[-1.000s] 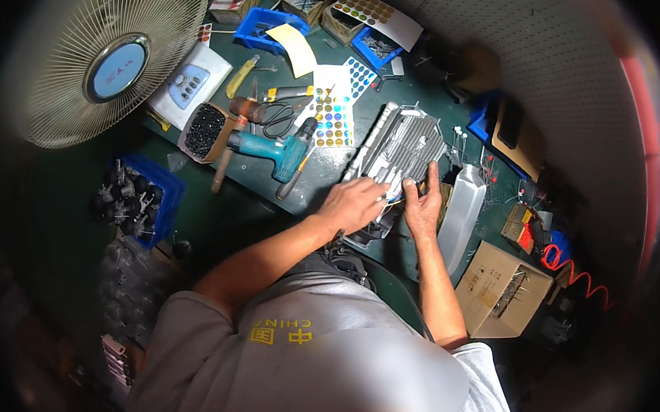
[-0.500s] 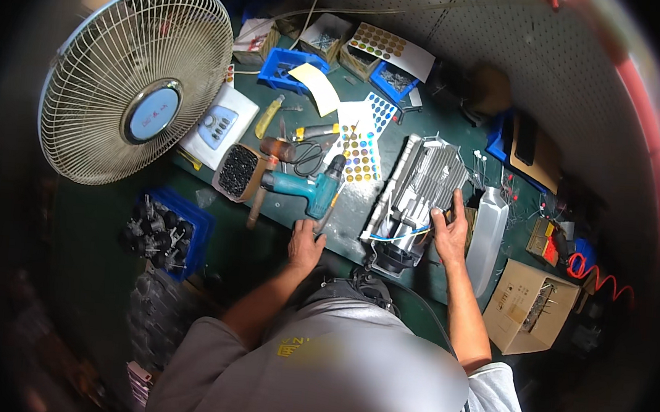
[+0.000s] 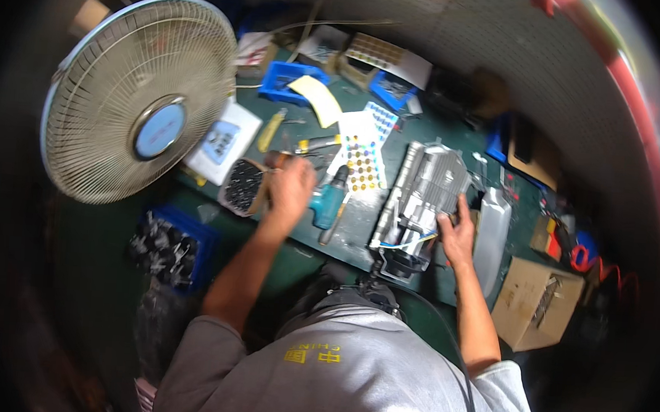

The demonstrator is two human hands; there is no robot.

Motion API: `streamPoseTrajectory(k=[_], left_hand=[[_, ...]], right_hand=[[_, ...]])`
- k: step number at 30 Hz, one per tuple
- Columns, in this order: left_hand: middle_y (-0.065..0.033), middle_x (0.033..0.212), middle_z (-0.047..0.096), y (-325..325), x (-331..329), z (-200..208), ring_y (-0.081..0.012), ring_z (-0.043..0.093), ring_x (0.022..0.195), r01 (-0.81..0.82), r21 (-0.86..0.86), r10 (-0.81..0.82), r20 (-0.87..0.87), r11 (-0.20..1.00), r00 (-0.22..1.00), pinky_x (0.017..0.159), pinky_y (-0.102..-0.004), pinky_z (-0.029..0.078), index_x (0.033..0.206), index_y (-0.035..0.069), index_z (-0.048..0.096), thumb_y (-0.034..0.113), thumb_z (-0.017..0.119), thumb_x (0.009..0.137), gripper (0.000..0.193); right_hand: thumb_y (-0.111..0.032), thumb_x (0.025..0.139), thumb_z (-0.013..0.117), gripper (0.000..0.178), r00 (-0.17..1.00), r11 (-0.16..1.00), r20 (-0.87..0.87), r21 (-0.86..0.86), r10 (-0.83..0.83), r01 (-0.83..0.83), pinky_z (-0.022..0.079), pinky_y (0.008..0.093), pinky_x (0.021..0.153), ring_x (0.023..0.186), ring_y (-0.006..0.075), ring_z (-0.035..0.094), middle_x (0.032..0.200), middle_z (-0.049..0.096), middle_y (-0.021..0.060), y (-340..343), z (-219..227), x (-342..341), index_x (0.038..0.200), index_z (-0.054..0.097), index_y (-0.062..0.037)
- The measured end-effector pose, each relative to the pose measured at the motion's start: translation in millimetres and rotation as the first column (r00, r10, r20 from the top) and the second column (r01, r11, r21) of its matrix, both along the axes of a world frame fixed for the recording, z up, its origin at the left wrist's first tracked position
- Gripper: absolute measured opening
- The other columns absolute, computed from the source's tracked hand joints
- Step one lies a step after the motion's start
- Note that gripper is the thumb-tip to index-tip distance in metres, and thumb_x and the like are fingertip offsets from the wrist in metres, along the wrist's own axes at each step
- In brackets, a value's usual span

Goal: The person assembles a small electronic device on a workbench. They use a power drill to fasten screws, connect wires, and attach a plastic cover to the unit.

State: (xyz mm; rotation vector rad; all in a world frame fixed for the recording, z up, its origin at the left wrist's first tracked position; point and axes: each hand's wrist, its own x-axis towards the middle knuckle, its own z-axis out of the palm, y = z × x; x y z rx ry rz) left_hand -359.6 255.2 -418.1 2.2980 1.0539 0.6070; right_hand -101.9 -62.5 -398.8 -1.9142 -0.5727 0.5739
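Note:
My left hand (image 3: 293,186) is over the teal power drill (image 3: 327,203) and the hammer (image 3: 275,159), hiding much of both. Motion smears its fingers, so a grip cannot be made out. On the right, my right hand (image 3: 459,236) rests against the side of a finned metal housing (image 3: 440,179), thumb and index finger apart. Blue and white wires (image 3: 408,243) cross the housing's near end. Beside that hand lies a long, smooth silver cover (image 3: 492,236). A narrow tool (image 3: 334,223) lies by the drill.
A large fan (image 3: 142,101) stands at the left. A box of small black parts (image 3: 244,187) sits near my left hand. Sticker sheets (image 3: 363,162), a yellow-handled cutter (image 3: 271,131) and blue bins (image 3: 287,81) lie farther back. An open carton (image 3: 526,308) stands at right.
My left hand has moved up and left from the bench's front edge to over the drill and hammer. My right hand stays beside the housing. The whole view has shifted slightly.

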Motion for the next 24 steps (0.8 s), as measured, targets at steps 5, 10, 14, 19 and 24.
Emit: streamPoseTrajectory(k=[5, 10, 14, 19, 24], left_hand=[[-0.0216, 0.110, 0.072, 107.9, 32.5, -42.5, -0.0395, 0.068, 0.108, -0.141, -0.075, 0.078, -0.544, 0.987, 0.835, 0.093, -0.0501, 0.052, 0.112, 0.008, 0.066, 0.015, 0.063, 0.086, 0.027], [-0.0202, 0.121, 0.070, 131.9, 50.9, -69.1, -0.0364, 0.066, 0.116, -0.135, -0.074, 0.045, -0.700, 0.988, 0.713, 0.097, -0.0431, 0.053, 0.113, 0.006, 0.070, 0.013, 0.063, 0.089, 0.027], [-0.0214, 0.119, 0.070, 137.3, 49.0, -75.4, -0.0366, 0.066, 0.115, -0.158, -0.079, 0.063, -0.679, 0.984, 0.731, 0.097, -0.0439, 0.053, 0.117, 0.005, 0.067, 0.012, 0.064, 0.088, 0.030], [-0.0219, 0.119, 0.070, 142.8, 48.5, -79.6, -0.0360, 0.067, 0.115, -0.291, -0.119, 0.157, -0.621, 0.949, 0.768, 0.096, -0.0442, 0.053, 0.120, 0.003, 0.063, 0.018, 0.071, 0.082, 0.041], [-0.0230, 0.117, 0.070, 140.5, 53.9, -74.4, -0.0357, 0.067, 0.114, -0.308, -0.171, 0.144, -0.611, 0.936, 0.778, 0.096, -0.0433, 0.052, 0.115, 0.003, 0.068, 0.027, 0.075, 0.079, 0.044]], right_hand=[[-0.012, 0.090, 0.069, 0.076, 0.999, 0.999, 0.012, 0.018, 0.034, -0.034, 0.022, 0.0379, 0.123, 0.151, 0.0321, 0.029, 0.159, 0.033, 0.0275, 4.0, -5.3, 6.6, 0.151, 0.031, 0.0124], [-0.009, 0.093, 0.068, 0.079, 0.999, 0.999, -0.007, 0.023, 0.042, -0.041, 0.025, 0.0368, 0.122, 0.149, 0.0284, 0.030, 0.163, 0.027, 0.0246, -8.2, -18.1, 7.9, 0.155, 0.022, 0.0108], [-0.010, 0.092, 0.069, 0.078, 0.999, 0.999, -0.049, 0.036, 0.011, -0.009, 0.018, 0.0382, 0.124, 0.153, 0.0315, 0.024, 0.162, 0.027, 0.0276, -2.1, -8.9, 2.1, 0.153, 0.026, 0.0128], [-0.006, 0.092, 0.068, 0.078, 0.998, 0.999, -0.059, 0.037, 0.021, -0.019, 0.019, 0.0385, 0.125, 0.153, 0.0311, 0.022, 0.163, 0.024, 0.0272, 2.2, -0.6, 1.0, 0.154, 0.023, 0.0124], [-0.005, 0.091, 0.068, 0.079, 0.994, 0.999, -0.107, 0.051, 0.007, -0.002, 0.019, 0.0385, 0.124, 0.153, 0.0310, 0.023, 0.163, 0.023, 0.0267, -0.8, -4.0, 1.8, 0.154, 0.022, 0.0123]])
